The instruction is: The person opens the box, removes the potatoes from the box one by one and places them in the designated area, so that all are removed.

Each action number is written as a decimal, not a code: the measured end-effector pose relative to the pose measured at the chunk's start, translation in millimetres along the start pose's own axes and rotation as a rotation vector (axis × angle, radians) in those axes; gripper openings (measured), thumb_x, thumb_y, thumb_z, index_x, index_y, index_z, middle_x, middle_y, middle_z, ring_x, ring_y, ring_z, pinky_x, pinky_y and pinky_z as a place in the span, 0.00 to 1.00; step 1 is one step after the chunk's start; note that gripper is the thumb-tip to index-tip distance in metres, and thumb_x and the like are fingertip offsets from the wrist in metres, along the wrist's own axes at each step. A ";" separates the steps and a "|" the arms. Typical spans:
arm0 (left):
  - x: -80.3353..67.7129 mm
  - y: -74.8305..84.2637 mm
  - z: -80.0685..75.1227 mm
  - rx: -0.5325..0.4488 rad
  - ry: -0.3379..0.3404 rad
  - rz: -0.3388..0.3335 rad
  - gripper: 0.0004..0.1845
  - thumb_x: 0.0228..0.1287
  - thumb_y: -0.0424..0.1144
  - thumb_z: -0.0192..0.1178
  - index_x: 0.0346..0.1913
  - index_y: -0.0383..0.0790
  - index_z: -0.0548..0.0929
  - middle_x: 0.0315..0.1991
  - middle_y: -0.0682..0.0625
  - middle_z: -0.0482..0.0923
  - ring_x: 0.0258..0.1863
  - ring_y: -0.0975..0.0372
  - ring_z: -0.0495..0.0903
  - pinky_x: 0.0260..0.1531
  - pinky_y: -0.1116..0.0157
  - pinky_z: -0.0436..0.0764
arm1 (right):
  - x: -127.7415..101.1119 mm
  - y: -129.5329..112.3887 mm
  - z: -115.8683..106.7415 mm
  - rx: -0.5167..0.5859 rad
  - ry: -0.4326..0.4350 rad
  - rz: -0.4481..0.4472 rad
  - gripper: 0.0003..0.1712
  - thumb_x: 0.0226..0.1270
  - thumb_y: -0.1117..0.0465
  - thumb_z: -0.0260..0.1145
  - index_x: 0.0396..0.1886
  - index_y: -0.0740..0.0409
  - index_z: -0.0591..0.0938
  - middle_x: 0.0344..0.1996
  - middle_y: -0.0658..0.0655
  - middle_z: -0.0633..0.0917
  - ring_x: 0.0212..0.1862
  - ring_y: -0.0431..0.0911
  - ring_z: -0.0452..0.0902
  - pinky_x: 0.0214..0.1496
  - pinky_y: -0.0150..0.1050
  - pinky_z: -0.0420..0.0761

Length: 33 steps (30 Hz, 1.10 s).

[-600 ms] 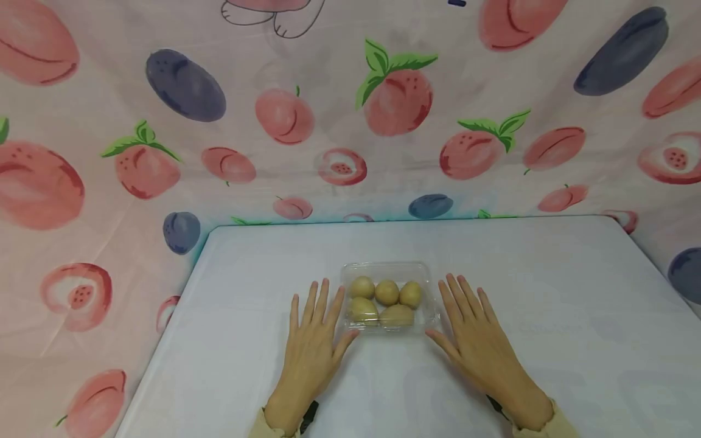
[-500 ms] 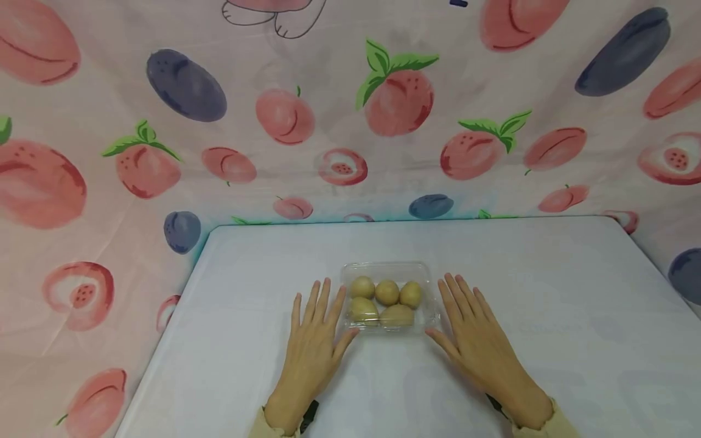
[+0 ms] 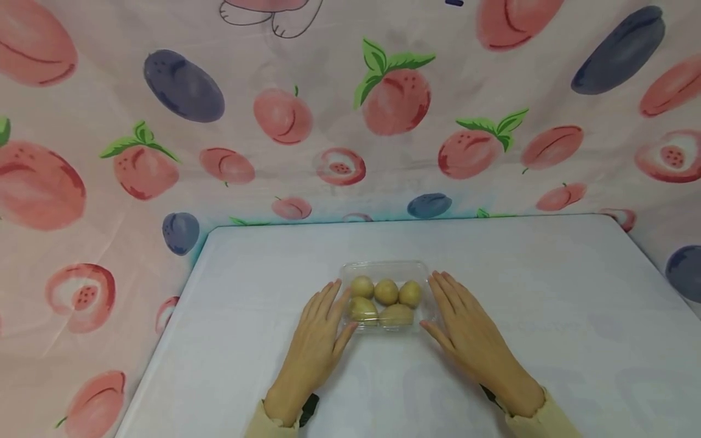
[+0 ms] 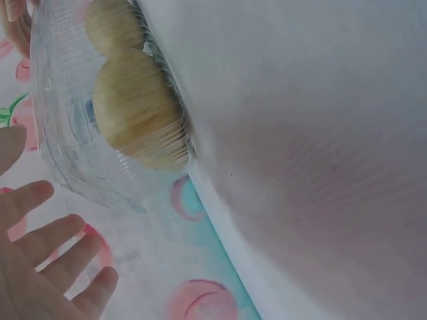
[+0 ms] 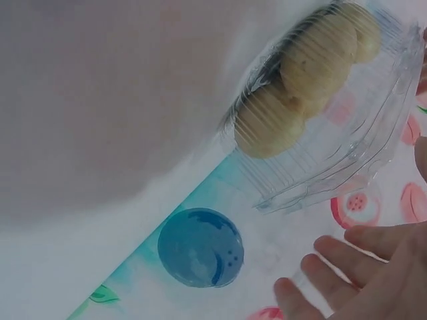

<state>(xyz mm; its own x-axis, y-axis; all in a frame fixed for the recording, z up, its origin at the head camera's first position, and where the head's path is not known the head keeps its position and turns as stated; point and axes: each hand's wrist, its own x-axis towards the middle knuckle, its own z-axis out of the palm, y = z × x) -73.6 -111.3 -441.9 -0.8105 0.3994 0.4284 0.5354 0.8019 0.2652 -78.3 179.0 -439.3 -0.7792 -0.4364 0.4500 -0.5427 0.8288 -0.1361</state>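
A clear plastic clamshell box (image 3: 386,265) sits near the middle of the white table, holding several round, yellow-brown potatoes (image 3: 386,292). My left hand (image 3: 317,334) is at its left side, fingers extended and thumb pointing towards the front corner. On the opposite side, my right hand (image 3: 468,331) has straight fingers along the box's right edge. Seen from the left wrist, the ribbed box wall (image 4: 80,153) stands a little away from the spread fingers (image 4: 57,240). The right wrist view shows the fingers (image 5: 353,260) straight below the box's rim (image 5: 320,193).
The white table (image 3: 547,274) has its back edge against a cloth (image 3: 328,121) printed with peaches and blue fruit. This cloth also hangs along the left and right sides. Dark wrist straps (image 3: 309,410) and pale sleeves (image 3: 274,426) show at the bottom.
Both hands have moved inward, closer to the two sides of the box, and their fingers are less spread. The box and potatoes stay in the same place.
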 end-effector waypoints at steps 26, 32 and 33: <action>7.5 -11.3 2.5 -0.069 -0.049 0.037 0.28 0.70 0.50 0.61 0.67 0.40 0.74 0.71 0.43 0.67 0.70 0.51 0.67 0.71 0.52 0.66 | 3.0 8.4 10.4 0.018 -0.013 -0.141 0.35 0.77 0.44 0.54 0.67 0.70 0.71 0.68 0.65 0.73 0.70 0.58 0.67 0.69 0.53 0.70; 8.9 -14.4 -0.9 -0.062 -0.042 0.074 0.28 0.66 0.49 0.65 0.64 0.39 0.77 0.69 0.42 0.70 0.68 0.50 0.70 0.71 0.53 0.67 | 4.1 9.1 10.3 0.012 -0.031 -0.147 0.36 0.75 0.44 0.57 0.66 0.70 0.72 0.67 0.65 0.74 0.69 0.57 0.68 0.68 0.54 0.72; 9.4 -14.9 -1.4 -0.057 -0.034 0.087 0.28 0.65 0.48 0.65 0.64 0.39 0.77 0.68 0.42 0.71 0.67 0.50 0.70 0.70 0.52 0.68 | 4.5 9.2 10.1 0.013 -0.035 -0.146 0.36 0.75 0.44 0.58 0.66 0.70 0.72 0.67 0.65 0.74 0.69 0.57 0.68 0.68 0.54 0.73</action>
<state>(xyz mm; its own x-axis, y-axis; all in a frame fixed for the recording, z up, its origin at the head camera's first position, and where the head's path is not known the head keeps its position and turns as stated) -88.9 -120.2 -440.7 -0.7677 0.4817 0.4225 0.6156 0.7374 0.2779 -89.9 181.1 -447.3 -0.7021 -0.5641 0.4344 -0.6549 0.7512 -0.0829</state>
